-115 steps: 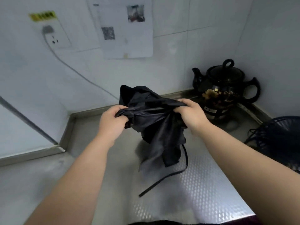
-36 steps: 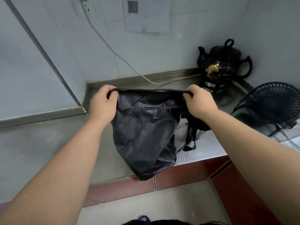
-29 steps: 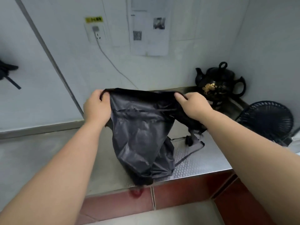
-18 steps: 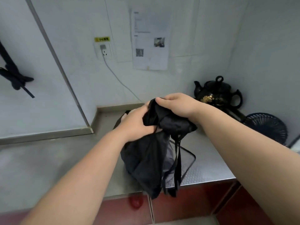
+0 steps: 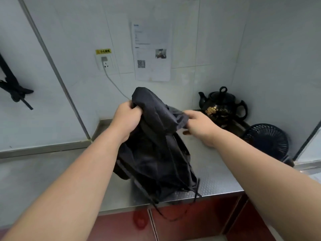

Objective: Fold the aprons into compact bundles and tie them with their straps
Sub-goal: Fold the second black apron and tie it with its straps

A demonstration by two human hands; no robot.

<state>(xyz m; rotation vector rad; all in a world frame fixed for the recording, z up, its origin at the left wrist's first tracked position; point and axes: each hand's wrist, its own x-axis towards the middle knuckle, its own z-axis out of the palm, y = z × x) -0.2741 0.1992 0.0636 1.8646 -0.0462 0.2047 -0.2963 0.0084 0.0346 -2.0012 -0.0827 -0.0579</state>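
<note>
Two bare forearms come in from 7 and 4 o'clock and meet over the middle of the scene. Under them, at 6 o'clock, the red-brown cabinet fronts (image 5: 199,221) run below the front edge of the steel bench (image 5: 43,180).

The black apron (image 5: 156,153) is held up in the air at the centre as a loose bunch. Its lower part hangs down to the bench's front edge, and its thin straps (image 5: 195,192) trail over that edge in front of the cabinet fronts.

The left hand (image 5: 127,119), at 10 o'clock from the bunch, has its grip curled tight round a gather of the fabric near the top. The right hand (image 5: 199,126), at 2 o'clock from the bunch, has a narrow grip, with a fold of the apron's edge pinched between fingers above and thumb below. The cloth rises in a hump between the two hands.

Farther back at 3 o'clock, a black teapot (image 5: 222,108) with gold flowers stands in the bench's far corner. A black fan (image 5: 265,143) lies just beside it, nearer the viewer.

On the tiled wall (image 5: 269,58), at 12 o'clock, hangs a paper sheet (image 5: 152,53). At 11 o'clock is a socket (image 5: 106,62) under a yellow label (image 5: 103,51), and its white cable (image 5: 114,84) drops behind the apron. At 9 o'clock a black knotted bundle (image 5: 15,91) hangs against the wall.
</note>
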